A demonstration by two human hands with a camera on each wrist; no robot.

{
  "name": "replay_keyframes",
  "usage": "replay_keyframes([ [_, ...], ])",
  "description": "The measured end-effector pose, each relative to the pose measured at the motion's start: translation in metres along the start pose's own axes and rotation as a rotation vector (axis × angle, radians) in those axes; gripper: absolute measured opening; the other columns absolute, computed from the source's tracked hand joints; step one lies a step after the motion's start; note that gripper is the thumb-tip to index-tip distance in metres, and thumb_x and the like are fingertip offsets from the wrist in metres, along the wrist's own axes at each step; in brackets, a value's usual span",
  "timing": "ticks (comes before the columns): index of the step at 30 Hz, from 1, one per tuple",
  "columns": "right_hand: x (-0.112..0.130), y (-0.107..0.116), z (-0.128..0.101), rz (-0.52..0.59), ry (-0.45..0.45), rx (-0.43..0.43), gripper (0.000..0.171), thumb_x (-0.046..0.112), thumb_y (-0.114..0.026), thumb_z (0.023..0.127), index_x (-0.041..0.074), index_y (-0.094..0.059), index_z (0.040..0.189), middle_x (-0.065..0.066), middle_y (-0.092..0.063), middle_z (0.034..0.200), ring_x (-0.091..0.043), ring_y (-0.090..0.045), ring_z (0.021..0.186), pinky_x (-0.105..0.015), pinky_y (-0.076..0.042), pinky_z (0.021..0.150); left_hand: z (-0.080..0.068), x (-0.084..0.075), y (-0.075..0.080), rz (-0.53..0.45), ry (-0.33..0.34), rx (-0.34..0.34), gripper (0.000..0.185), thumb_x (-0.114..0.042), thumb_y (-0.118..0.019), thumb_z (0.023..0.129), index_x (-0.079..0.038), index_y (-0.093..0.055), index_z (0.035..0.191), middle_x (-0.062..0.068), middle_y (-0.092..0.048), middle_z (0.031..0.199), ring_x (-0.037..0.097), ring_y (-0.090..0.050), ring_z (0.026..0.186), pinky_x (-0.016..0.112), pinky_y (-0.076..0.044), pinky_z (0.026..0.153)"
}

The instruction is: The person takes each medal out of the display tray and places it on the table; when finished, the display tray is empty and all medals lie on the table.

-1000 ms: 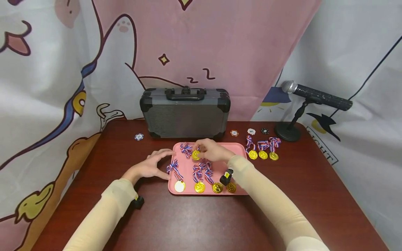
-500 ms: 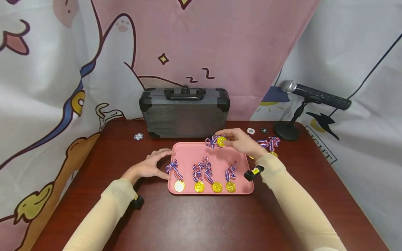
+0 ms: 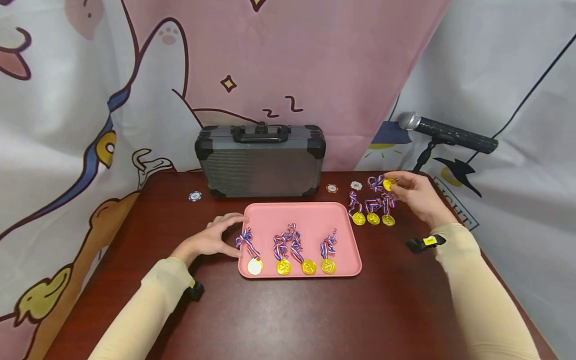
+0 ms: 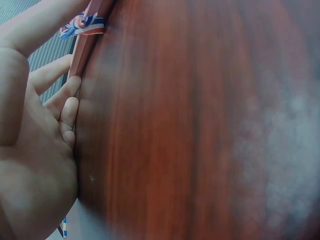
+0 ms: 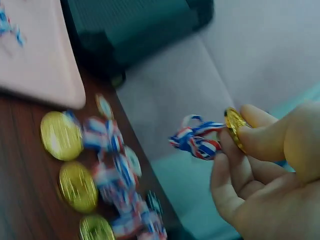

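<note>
My right hand [image 3: 418, 197] pinches a gold medal [image 3: 389, 184] between thumb and fingers, at the right back of the table. Its bunched red, white and blue ribbon [image 5: 196, 142] sticks out past the fingertips in the right wrist view. Just in front, three more gold medals [image 3: 373, 218] lie in a row on the table with their ribbons behind them. My left hand [image 3: 208, 241] rests at the left edge of a pink tray [image 3: 315, 212], its thumb and fingers spread along the rim. Several ribboned medals [image 3: 283, 267] lie along the tray's near side.
A grey hard case [image 3: 263, 170] stands behind the tray. Poker chips lie about it, a blue one [image 3: 195, 196] on the left, an orange one [image 3: 331, 188] and a white one [image 3: 356, 185] on the right. A microphone [image 3: 454, 134] on a stand is behind my right hand.
My right hand has lifted a medal from the tray's back left and carried it right, past the tray, to above the medals on the table. The left hand has stayed put.
</note>
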State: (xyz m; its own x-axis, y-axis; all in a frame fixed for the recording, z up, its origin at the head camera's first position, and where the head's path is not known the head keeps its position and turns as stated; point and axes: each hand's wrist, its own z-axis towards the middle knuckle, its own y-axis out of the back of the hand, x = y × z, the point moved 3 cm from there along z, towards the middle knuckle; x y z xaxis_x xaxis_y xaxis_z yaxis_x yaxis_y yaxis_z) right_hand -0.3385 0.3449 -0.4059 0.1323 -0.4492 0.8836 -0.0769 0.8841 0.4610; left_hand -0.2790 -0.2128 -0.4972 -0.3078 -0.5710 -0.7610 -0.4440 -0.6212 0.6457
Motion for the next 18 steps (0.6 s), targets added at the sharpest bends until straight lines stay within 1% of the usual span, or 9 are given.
replay_keyframes([
  [3,-0.015,0.021,-0.004,-0.053,-0.019,-0.108,0.039,0.006,-0.056,0.108,0.000,-0.057,0.146,-0.002,-0.065,0.119,-0.005,-0.063,0.096,-0.017,-0.056,0.080,0.000,-0.001,-0.001,-0.005,0.001,-0.002,0.098,-0.041,-0.095,0.075,-0.023,-0.047,0.158,0.009,-0.033,0.167,0.041,-0.023,0.149,0.072,-0.013,0.114],
  [4,-0.020,0.026,-0.006,-0.080,-0.020,-0.139,0.039,0.007,-0.056,0.108,0.000,-0.057,0.146,-0.004,-0.064,0.119,-0.005,-0.062,0.096,-0.016,-0.055,0.079,0.000,-0.001,-0.001,-0.004,0.003,-0.002,0.098,-0.042,-0.095,0.075,-0.023,-0.047,0.158,0.009,-0.033,0.167,0.041,-0.023,0.149,0.072,-0.013,0.114],
  [6,-0.031,0.033,-0.010,-0.155,-0.025,-0.194,0.037,0.008,-0.056,0.108,0.002,-0.060,0.144,-0.010,-0.064,0.122,-0.007,-0.061,0.093,-0.016,-0.053,0.073,0.000,-0.001,0.000,-0.005,0.004,-0.003,0.097,-0.042,-0.095,0.075,-0.024,-0.047,0.158,0.009,-0.034,0.166,0.042,-0.023,0.149,0.072,-0.013,0.115],
  [8,-0.045,0.037,-0.013,-0.231,-0.033,-0.216,0.036,0.006,-0.056,0.107,0.004,-0.061,0.143,-0.017,-0.063,0.126,-0.015,-0.060,0.094,-0.018,-0.050,0.069,0.000,-0.001,-0.001,0.001,0.000,-0.004,0.097,-0.042,-0.094,0.075,-0.023,-0.047,0.158,0.009,-0.034,0.166,0.042,-0.023,0.149,0.072,-0.013,0.115],
  [10,-0.060,0.037,-0.017,-0.317,-0.049,-0.183,0.037,0.002,-0.056,0.105,0.004,-0.062,0.142,-0.023,-0.063,0.131,-0.026,-0.059,0.098,-0.023,-0.048,0.068,0.001,0.000,-0.002,0.006,-0.003,-0.002,0.097,-0.042,-0.094,0.075,-0.023,-0.046,0.158,0.009,-0.034,0.166,0.043,-0.024,0.149,0.072,-0.014,0.115],
  [13,-0.080,0.035,-0.023,-0.413,-0.071,-0.067,0.040,-0.003,-0.059,0.102,0.000,-0.059,0.142,-0.030,-0.061,0.135,-0.040,-0.061,0.105,-0.031,-0.051,0.072,0.000,0.001,-0.003,0.010,-0.004,0.001,0.098,-0.042,-0.094,0.075,-0.023,-0.046,0.158,0.009,-0.034,0.166,0.042,-0.024,0.149,0.070,-0.014,0.115],
  [16,-0.091,0.032,-0.027,-0.478,-0.072,0.045,0.043,-0.001,-0.066,0.100,-0.003,-0.057,0.142,-0.035,-0.060,0.131,-0.046,-0.064,0.107,-0.044,-0.059,0.079,0.000,0.001,-0.003,0.009,0.003,0.001,0.098,-0.043,-0.094,0.075,-0.025,-0.046,0.158,0.008,-0.034,0.166,0.041,-0.024,0.149,0.070,-0.014,0.115],
  [18,-0.093,0.031,-0.028,-0.506,-0.074,0.083,0.045,0.001,-0.069,0.098,-0.002,-0.057,0.142,-0.034,-0.061,0.127,-0.046,-0.065,0.106,-0.052,-0.059,0.084,0.000,0.002,-0.002,0.011,0.008,0.000,0.098,-0.042,-0.094,0.075,-0.025,-0.046,0.158,0.008,-0.034,0.166,0.041,-0.024,0.149,0.070,-0.014,0.115],
])
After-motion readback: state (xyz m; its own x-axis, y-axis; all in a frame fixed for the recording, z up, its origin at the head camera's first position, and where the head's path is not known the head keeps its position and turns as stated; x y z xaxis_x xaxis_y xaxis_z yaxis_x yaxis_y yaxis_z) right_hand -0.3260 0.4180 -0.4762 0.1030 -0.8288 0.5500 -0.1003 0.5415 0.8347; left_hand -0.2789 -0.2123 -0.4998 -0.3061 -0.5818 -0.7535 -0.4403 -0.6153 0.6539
